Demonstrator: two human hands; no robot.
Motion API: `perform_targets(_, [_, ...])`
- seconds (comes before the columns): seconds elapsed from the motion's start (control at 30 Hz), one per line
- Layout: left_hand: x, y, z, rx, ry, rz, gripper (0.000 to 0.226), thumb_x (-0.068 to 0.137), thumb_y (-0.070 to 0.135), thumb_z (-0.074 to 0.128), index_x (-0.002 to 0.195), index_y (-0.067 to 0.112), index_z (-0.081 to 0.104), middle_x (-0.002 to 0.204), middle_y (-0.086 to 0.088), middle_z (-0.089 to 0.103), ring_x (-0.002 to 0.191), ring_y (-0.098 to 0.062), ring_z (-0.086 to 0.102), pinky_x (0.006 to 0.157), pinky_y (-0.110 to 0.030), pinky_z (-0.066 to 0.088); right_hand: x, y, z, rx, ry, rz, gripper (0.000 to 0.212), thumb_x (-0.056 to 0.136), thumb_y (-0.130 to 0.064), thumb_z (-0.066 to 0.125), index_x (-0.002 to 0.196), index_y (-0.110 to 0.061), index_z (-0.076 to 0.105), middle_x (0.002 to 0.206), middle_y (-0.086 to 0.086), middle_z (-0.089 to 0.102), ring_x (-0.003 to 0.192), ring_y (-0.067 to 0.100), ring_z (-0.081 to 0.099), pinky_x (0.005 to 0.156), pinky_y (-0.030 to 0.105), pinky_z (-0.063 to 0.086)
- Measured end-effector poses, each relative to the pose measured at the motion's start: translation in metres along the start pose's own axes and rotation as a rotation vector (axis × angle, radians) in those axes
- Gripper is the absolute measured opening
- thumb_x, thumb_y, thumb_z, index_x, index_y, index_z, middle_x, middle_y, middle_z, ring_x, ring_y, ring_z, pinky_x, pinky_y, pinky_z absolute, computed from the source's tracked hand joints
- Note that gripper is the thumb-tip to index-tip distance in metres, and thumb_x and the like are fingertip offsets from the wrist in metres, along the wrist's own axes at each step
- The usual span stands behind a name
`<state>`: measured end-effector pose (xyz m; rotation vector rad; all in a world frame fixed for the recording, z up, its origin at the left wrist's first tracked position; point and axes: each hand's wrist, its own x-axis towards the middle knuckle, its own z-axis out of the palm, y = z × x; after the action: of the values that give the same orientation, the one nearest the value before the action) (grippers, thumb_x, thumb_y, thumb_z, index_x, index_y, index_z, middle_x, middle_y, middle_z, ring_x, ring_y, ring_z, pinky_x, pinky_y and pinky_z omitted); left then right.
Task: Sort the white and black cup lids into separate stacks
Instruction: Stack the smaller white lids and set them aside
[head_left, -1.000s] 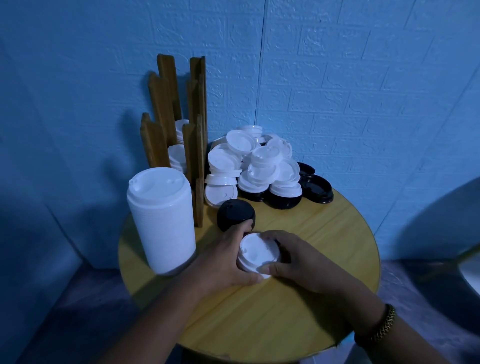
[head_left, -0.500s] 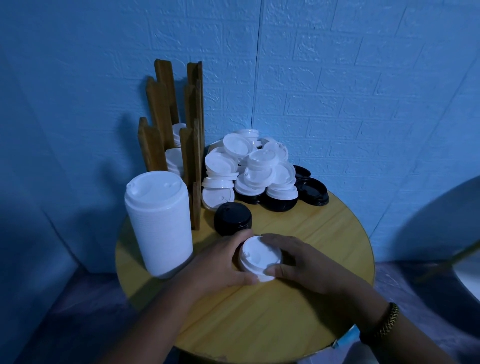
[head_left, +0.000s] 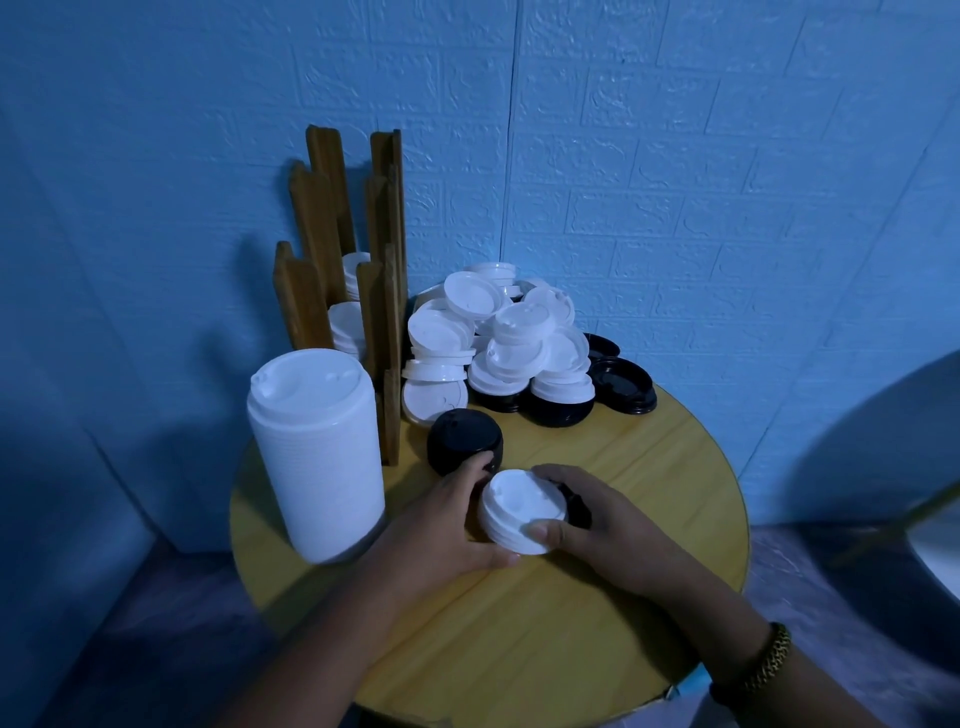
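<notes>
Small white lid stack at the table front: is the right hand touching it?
Touching. The head view shows the right hand's thumb pressed on the near rim of the small white lid stack, with its fingers curled round the far side.

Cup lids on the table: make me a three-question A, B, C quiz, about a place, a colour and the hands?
1. The tall white stack stands: A) on the floor B) beside the wooden rack C) on a shelf
2. The short stack beyond the left hand is: A) red B) white C) black
3. The hands are: A) gripping the small white lids B) lying flat C) lifting the rack
B, it stands by the rack; C, its top is dark; A, the right hand and left curl round them.
</notes>
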<state>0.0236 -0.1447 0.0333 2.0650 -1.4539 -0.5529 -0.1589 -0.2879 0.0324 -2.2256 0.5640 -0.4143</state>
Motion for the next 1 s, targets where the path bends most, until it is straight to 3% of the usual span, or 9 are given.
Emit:
perform_targets(0.23, [-0.001,0.001,-0.001,0.016,-0.005,0.000,0.111,0.076,0.053,0.084,0.159,0.043,0.010,0.163,0.019,0.029,0.147,-0.007,0.031,0.104,-0.022,0.029,0.005,0.002,-0.007,-0.019,-0.111,-0.029,0.069,0.081,-0.059,0.072,0.142,-0.036,0.048,0.141,-0.024,0.049,0.130,-0.002,0.045,0.111,0.035,0.041])
perform_targets(0.43, [-0.007,0.003,-0.003,0.026,-0.039,0.024,0.108,0.079,0.056,0.080,0.159,0.046,0.008,0.166,0.019,0.019,0.149,-0.004,0.023,0.113,-0.025,0.029,0.013,-0.007,-0.014,-0.273,-0.150,-0.093,0.074,0.084,-0.060,0.066,0.148,-0.033,0.041,0.149,-0.021,0.040,0.130,-0.004,0.036,0.112,0.026,0.034])
perform_targets(0.53, [-0.006,0.004,-0.002,0.003,-0.007,0.027,0.099,0.084,0.056,0.076,0.158,0.047,0.011,0.165,0.020,0.021,0.144,-0.001,0.026,0.110,-0.024,0.031,0.022,-0.020,-0.023,-0.270,-0.157,-0.135,0.070,0.083,-0.059,0.066,0.141,-0.024,0.051,0.141,-0.012,0.050,0.124,0.001,0.046,0.104,0.018,0.039])
perform_targets(0.6, [-0.004,0.001,-0.001,0.012,0.014,0.033,0.095,0.085,0.058,0.073,0.158,0.044,0.014,0.162,0.021,0.026,0.145,-0.003,0.031,0.111,-0.027,0.035,0.037,-0.029,-0.035,-0.219,-0.069,-0.151,0.065,0.081,-0.057,0.065,0.133,-0.020,0.059,0.133,-0.009,0.056,0.120,0.003,0.052,0.097,0.010,0.039])
perform_targets(0.7, [-0.004,-0.001,0.000,0.054,0.023,0.051,0.076,0.090,0.059,0.066,0.153,0.043,0.026,0.153,0.025,0.032,0.135,0.001,0.036,0.108,-0.029,0.041,0.071,-0.043,-0.056,-0.146,0.010,-0.088,0.060,0.076,-0.059,0.067,0.127,-0.027,0.062,0.128,-0.016,0.059,0.118,-0.003,0.053,0.100,0.018,0.041])
perform_targets(0.87, [-0.003,-0.003,0.001,0.037,0.035,0.058,0.073,0.089,0.058,0.067,0.150,0.046,0.030,0.154,0.022,0.035,0.133,-0.001,0.040,0.105,-0.031,0.044,0.082,-0.042,-0.055,-0.334,-0.278,-0.020,0.051,0.083,-0.050,0.073,0.129,-0.031,0.060,0.123,-0.015,0.061,0.111,0.001,0.056,0.097,0.023,0.045])
perform_targets(1.0, [-0.001,-0.005,0.002,0.037,0.032,0.060,0.079,0.088,0.058,0.069,0.153,0.043,0.026,0.158,0.020,0.033,0.138,-0.002,0.037,0.108,-0.029,0.042,0.055,-0.018,-0.025,-0.287,-0.153,-0.045,0.034,0.086,-0.036,0.076,0.117,-0.029,0.066,0.117,-0.011,0.063,0.106,0.004,0.057,0.093,0.026,0.046])
